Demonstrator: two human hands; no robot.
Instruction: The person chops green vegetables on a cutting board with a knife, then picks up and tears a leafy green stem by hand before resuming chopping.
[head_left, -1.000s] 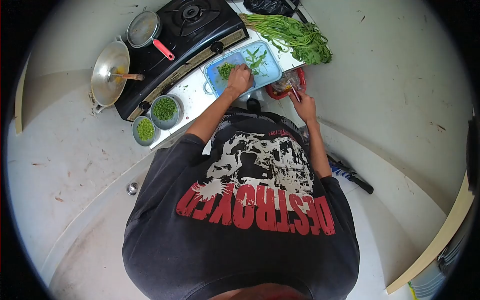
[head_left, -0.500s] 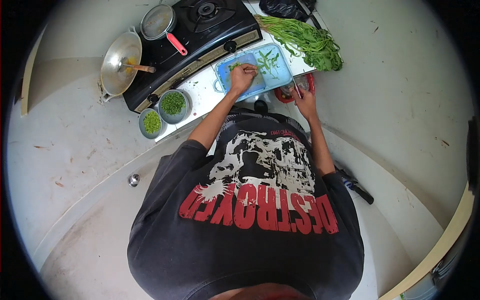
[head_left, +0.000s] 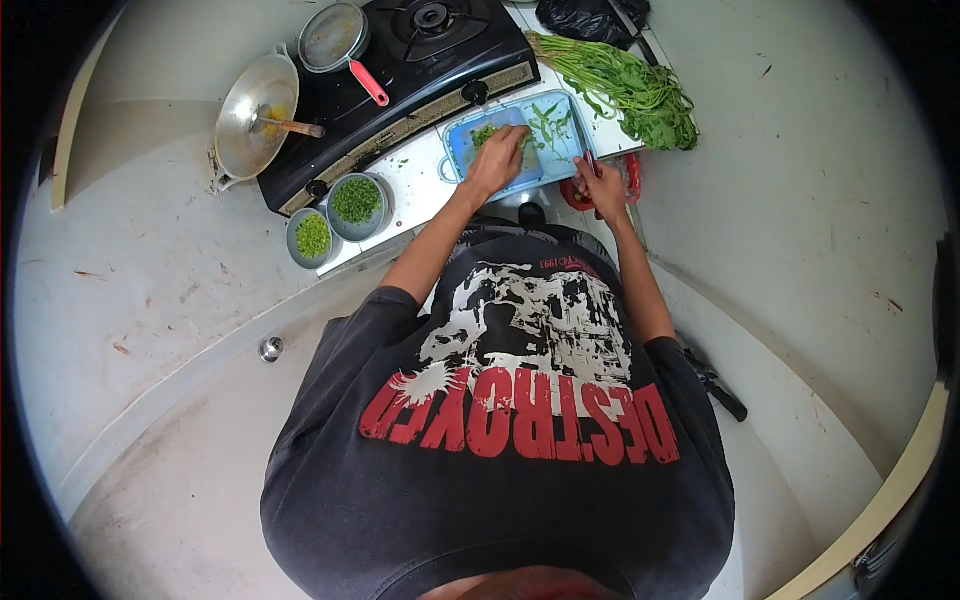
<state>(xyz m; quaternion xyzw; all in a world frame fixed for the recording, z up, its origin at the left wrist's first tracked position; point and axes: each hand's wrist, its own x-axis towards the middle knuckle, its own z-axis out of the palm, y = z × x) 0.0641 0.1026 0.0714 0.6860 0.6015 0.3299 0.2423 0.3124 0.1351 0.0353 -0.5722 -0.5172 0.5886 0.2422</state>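
Observation:
My left hand (head_left: 500, 160) is over the blue cutting board (head_left: 522, 172), its fingers curled together beside a small heap of chopped greens (head_left: 484, 134). Whatever those fingers hold is hidden. Loose leafy stems (head_left: 550, 124) lie on the right part of the board. At the board's right end, my right hand (head_left: 604, 190) is closed around a slim knife (head_left: 591, 164), seen only in part. Below that hand, a red container (head_left: 633, 178) is partly covered.
Two grey bowls of chopped greens, one darker (head_left: 357, 200) and one lighter (head_left: 313, 236), stand left on the counter. A black gas stove (head_left: 400, 100) carries a red-handled strainer (head_left: 333, 38). A wok (head_left: 257, 118) sits far left. A bundle of leafy greens (head_left: 630, 95) lies right.
The whole view has shifted slightly. My left hand has turned a little over the board, and my right hand with the knife has moved closer to the board's right end.

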